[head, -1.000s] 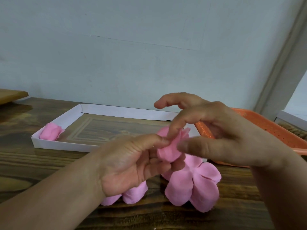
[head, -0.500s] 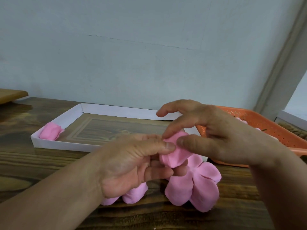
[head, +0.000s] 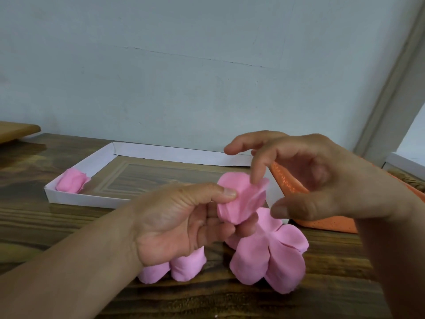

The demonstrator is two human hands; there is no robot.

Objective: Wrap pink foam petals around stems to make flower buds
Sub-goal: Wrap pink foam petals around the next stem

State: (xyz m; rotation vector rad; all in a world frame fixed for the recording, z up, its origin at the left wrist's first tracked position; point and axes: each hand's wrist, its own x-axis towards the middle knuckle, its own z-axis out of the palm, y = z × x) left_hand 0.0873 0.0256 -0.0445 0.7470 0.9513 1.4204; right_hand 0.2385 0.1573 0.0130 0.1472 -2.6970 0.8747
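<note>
My left hand [head: 174, 226] pinches the half-wrapped bud [head: 239, 201] — right hand [head: 322, 180] fingers spread, one fingertip touching it; white tray [head: 161, 153] holds one finished bud [head: 71, 184].

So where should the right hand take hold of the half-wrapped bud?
On the loose petal edge at the bud's upper right, coming from the right: it flares open there, while the left hand already pinches the left side and base.

Half-wrapped pink bud [head: 241, 199], loose petals [head: 269, 256]
</note>
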